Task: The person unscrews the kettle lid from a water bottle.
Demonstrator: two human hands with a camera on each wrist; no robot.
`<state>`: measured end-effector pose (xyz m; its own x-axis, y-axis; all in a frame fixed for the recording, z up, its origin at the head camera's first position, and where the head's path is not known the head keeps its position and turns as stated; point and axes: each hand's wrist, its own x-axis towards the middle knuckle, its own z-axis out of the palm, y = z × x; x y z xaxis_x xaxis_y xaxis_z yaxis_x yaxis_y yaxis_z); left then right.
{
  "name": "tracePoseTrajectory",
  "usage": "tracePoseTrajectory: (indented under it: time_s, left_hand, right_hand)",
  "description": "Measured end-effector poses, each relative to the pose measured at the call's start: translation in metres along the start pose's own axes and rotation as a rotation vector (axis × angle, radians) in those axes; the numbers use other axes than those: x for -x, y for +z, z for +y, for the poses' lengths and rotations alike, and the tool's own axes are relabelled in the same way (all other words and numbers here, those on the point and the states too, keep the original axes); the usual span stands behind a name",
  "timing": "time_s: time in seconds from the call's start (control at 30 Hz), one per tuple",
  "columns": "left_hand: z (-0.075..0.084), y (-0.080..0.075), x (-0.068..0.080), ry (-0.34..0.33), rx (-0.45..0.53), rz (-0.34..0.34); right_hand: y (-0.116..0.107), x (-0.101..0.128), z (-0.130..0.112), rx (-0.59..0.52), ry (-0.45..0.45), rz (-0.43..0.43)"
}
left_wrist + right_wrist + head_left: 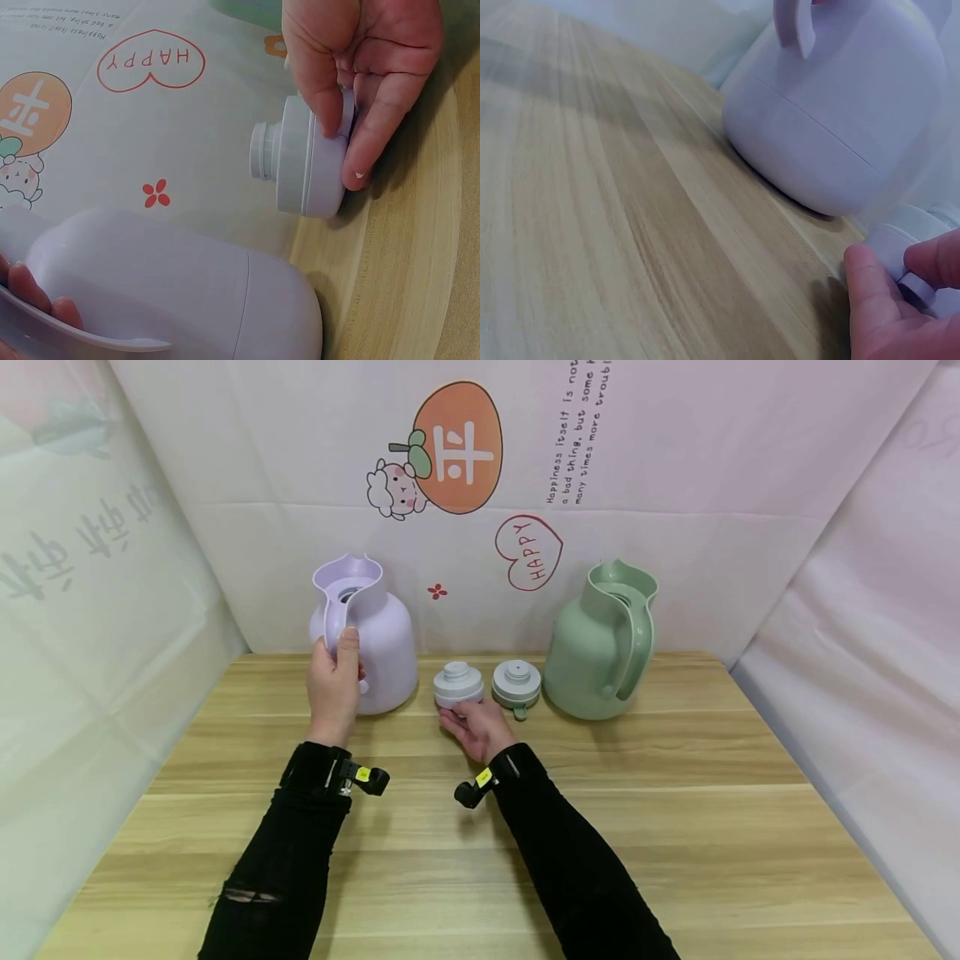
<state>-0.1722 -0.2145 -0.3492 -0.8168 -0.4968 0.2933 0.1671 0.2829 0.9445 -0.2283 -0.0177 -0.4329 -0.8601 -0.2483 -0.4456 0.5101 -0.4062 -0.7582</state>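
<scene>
A lilac thermos jug (390, 647) stands upright at the back left of the table, its top uncovered. My left hand (333, 685) grips its handle, the thumb lying along the upper side; in the left wrist view the fingers (66, 311) curl round the inside of the handle. To the right of the jug sits a lilac stopper lid (458, 683) with its grey stepped plug facing up. My right hand (480, 728) pinches this lid by its small front tab between thumb and fingers, as the right wrist view shows, with the tab (916, 289) partly covered.
A second stopper lid (516, 681), grey with a green tab, sits just right of the lilac one. Beside it stands a green thermos jug (585, 652), also uncovered, handle toward the right front. A printed white cloth (300, 468) hangs behind the wooden table (420, 860).
</scene>
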Motion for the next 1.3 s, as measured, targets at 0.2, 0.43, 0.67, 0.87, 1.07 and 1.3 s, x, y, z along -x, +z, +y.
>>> tracePoseTrajectory:
  time_s: [0.2, 0.43, 0.67, 0.87, 1.07, 1.3]
  left_hand:
    - [-0.0012, -0.0007, -0.0004, -0.015, -0.006, -0.003]
    - [-0.0014, -0.0011, 0.0005, -0.021, -0.005, -0.014]
    - [-0.0006, -0.0011, 0.0005, -0.018, -0.009, -0.016]
    - [0.0008, -0.0005, 0.0003, -0.014, -0.012, -0.014]
    - [0.0008, -0.0009, 0.0007, -0.023, -0.014, -0.021]
    - [0.0010, -0.0009, 0.0002, -0.014, -0.017, -0.014]
  right_hand:
    - [0.0011, 0.0027, -0.0007, 0.072, 0.010, 0.044]
    - [0.0016, 0.0049, -0.0027, 0.132, 0.035, 0.053]
    - [0.0009, 0.0059, -0.0031, 0.121, 0.052, 0.026]
    - [-0.0013, 0.0061, -0.0036, 0.147, 0.049, 0.024]
    - [-0.0044, 0.0045, -0.0009, 0.205, 0.059, 0.047]
    - [-0.0055, 0.0032, 0.0025, 0.280, 0.060, 0.079]
